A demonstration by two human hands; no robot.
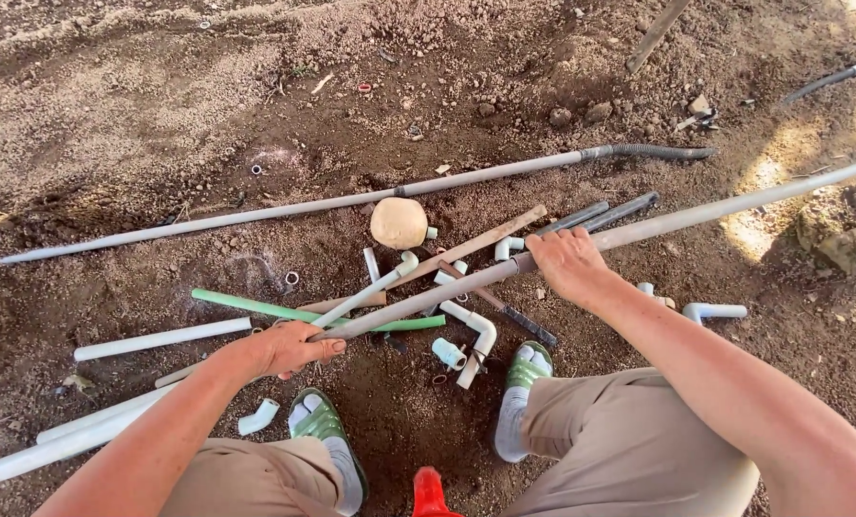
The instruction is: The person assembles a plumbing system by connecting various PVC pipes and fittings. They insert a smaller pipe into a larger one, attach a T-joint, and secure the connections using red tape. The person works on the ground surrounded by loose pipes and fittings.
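I squat over bare soil strewn with pipe pieces. Both hands hold one long grey pipe (696,213) that runs from lower left up to the right edge. My left hand (289,347) grips its near end. My right hand (567,261) is wrapped around it further up. Under the pipe lie a green pipe (256,305), a white elbow fitting (476,330), short white pipe pieces and a wooden stick (485,239). A round beige lump (398,222) rests just beyond them.
Another long grey pipe (256,214) with a black corrugated hose end (653,151) lies across the soil further away. White pipes (160,339) lie at the left. My green sandals (325,426) flank a red object (429,493). A white elbow (715,311) lies at the right.
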